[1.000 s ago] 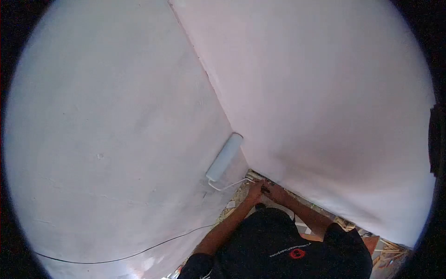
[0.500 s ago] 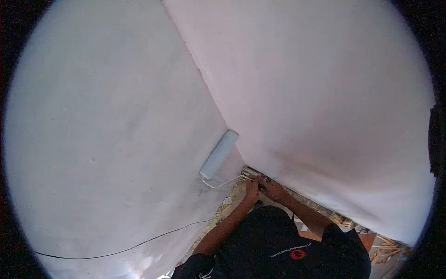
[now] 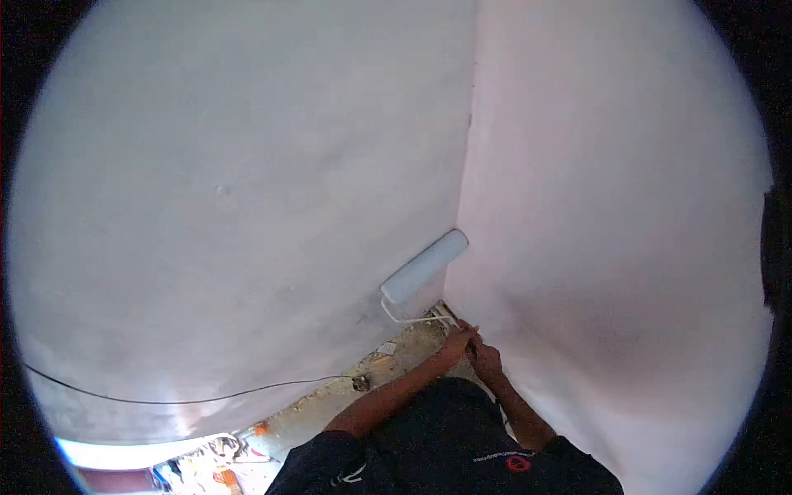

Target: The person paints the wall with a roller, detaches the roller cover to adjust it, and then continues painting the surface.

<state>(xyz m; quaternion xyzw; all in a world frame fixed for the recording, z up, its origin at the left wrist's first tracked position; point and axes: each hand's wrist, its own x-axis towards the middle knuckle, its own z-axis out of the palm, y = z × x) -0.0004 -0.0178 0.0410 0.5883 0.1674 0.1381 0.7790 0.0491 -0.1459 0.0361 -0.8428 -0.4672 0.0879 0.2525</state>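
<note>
A paint roller (image 3: 425, 268) with a pale blue-grey sleeve lies slanted against the left wall (image 3: 247, 206), its upper end at the corner with the pinkish right wall (image 3: 594, 206). A thin bent wire frame (image 3: 404, 319) runs from the sleeve's lower end to my hands. My left hand (image 3: 464, 337) is wrapped round the roller's handle near the wire. Just behind and to the right, my right hand (image 3: 487, 358) is closed on the handle's rear part. The fingers hide most of the handle.
A dark cable (image 3: 198, 402) hangs across the lower left wall and ends near a small dark object (image 3: 360, 384). Debris lies along the floor's edge (image 3: 322, 396) at the wall's foot. Bright, cluttered items (image 3: 219, 466) show at the bottom left.
The view has swung left, so the corner line looks nearly upright. The roller now leans closer to level and appears further right. Both hands have stayed on its handle.
</note>
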